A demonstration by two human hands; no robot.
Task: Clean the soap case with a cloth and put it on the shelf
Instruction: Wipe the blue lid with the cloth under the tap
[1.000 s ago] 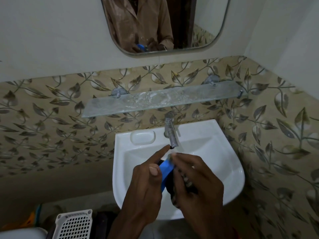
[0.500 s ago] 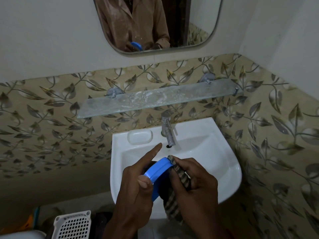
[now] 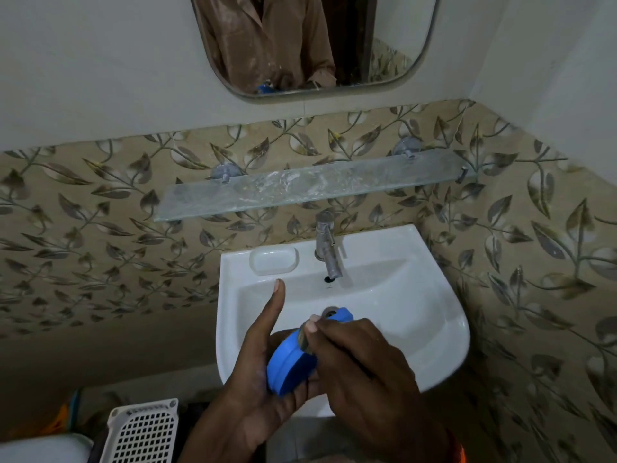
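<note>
Soap case (image 3: pixel 289 362), blue and closed, sits at lower centre of the frame, above the front of the white sink (image 3: pixel 434 329). The left hand (image 3: pixel 263 372) cradles it, fingers curled beneath and thumb raised clear. The right hand (image 3: pixel 364 365) pinches a striped cloth (image 3: pixel 304 339) against the case's upper edge; most of the cloth is hidden under that hand. The glass shelf (image 3: pixel 314 188) spans the leaf-patterned tile at mid-frame, above the tap (image 3: pixel 329 248). A mirror (image 3: pixel 314 45) hangs at the top. A white perforated basket (image 3: pixel 142 432) stands at lower left.
</note>
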